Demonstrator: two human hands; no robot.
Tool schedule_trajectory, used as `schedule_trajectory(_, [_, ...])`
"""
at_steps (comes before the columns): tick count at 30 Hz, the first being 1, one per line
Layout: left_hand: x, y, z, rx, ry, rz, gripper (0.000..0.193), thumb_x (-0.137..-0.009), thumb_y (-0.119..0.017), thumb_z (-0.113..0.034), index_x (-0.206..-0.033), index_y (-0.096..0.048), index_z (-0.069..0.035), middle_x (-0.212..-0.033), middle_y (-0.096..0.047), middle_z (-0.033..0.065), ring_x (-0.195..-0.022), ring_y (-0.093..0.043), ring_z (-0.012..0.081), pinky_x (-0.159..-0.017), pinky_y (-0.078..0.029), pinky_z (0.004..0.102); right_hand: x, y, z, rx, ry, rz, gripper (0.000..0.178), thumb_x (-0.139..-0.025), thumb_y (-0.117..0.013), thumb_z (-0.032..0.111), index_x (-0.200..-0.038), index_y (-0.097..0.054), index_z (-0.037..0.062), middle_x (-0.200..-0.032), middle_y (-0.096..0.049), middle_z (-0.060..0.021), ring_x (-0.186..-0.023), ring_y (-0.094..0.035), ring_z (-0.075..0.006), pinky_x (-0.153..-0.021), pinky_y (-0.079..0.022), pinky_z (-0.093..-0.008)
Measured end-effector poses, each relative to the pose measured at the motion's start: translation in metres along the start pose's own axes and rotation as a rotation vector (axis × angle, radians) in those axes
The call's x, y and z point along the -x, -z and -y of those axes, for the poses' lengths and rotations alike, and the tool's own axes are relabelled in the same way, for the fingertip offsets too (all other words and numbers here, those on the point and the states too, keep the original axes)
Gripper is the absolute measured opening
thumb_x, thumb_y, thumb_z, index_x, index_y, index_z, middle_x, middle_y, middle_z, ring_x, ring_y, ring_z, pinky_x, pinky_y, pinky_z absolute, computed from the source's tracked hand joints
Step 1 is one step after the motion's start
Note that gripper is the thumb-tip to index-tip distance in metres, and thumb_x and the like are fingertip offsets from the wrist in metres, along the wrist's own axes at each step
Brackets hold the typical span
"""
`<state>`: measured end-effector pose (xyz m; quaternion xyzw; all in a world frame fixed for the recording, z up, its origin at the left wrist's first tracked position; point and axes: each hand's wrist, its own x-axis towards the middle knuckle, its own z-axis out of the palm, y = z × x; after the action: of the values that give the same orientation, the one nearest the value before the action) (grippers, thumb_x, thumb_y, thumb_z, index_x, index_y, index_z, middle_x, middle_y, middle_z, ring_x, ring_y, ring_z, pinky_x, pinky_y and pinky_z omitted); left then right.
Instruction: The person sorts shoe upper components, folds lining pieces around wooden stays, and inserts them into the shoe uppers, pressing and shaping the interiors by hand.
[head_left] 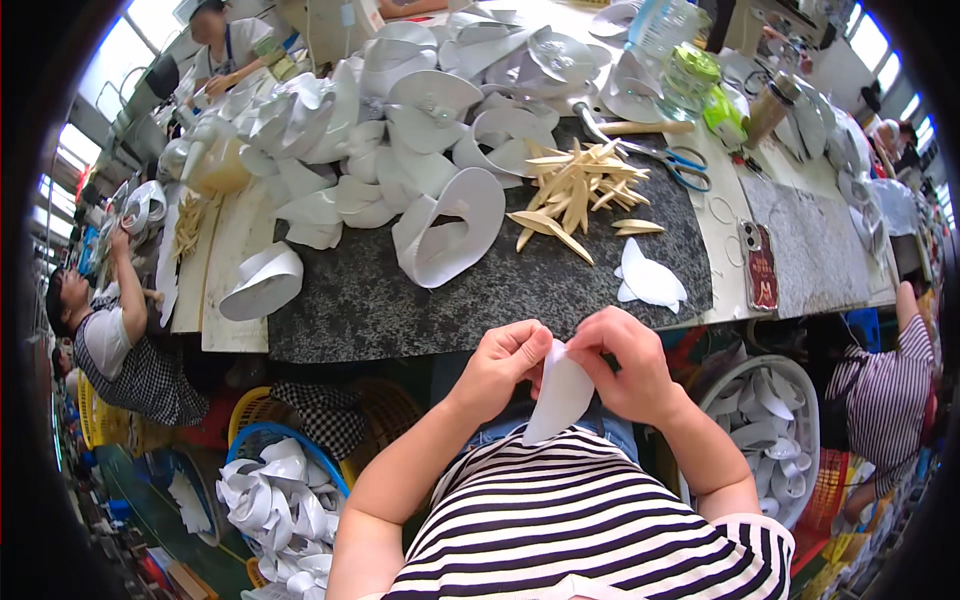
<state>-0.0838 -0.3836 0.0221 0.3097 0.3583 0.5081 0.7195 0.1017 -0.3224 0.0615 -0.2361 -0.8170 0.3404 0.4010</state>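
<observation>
In front of my chest, above my lap, a white curved piece of sheet material (562,398) hangs with its narrow end down. My left hand (503,368) pinches its upper left edge between thumb and fingers. At the upper right edge, the fingers of my right hand (630,362) are pressed together on the same piece. Beyond my hands, a small stack of white pieces (650,277) lies on the dark speckled mat (380,320). Farther back is a pile of tan leaf-shaped strips (580,190). A looped white piece (452,228) stands left of them.
White shaped pieces (400,130) heap across the table's back. Blue-handled scissors (686,168), a hammer (640,127), and a phone (758,265) lie to the right. A blue-rimmed basket (335,470) and a white tub (812,400) flank me. Other people sit on both sides.
</observation>
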Motion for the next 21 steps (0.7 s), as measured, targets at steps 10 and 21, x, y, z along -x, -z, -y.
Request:
schedule_trajectory(10, [0.014,0.001,-0.013,-0.37,-0.125,-0.014,0.028,-0.102,-0.056,-0.026,-0.098,-0.062,0.0,-0.085,-0.064,0.001,-0.071,-0.059,0.0063,-0.064,-0.049,0.0205,-0.015,0.001,-0.002,0.134,0.129,0.128,0.014,-0.077,-0.07,0.002,-0.089,-0.063,0.0041,-0.084,-0.064,-0.0081,-0.073,-0.062,-0.0255,-0.064,-0.049,-0.0346])
schedule_trajectory(21, [0.018,0.056,-0.038,-0.034,-0.418,-0.79,0.023,-0.103,-0.053,-0.02,-0.086,-0.058,-0.006,-0.072,-0.062,0.0008,-0.055,-0.055,0.0067,-0.05,-0.045,0.0208,-0.008,0.026,-0.036,-0.322,-0.131,-0.543,0.003,-0.1,-0.051,0.005,-0.102,-0.051,0.0042,-0.083,-0.057,-0.0041,-0.073,-0.052,-0.0127,-0.068,-0.043,-0.0269])
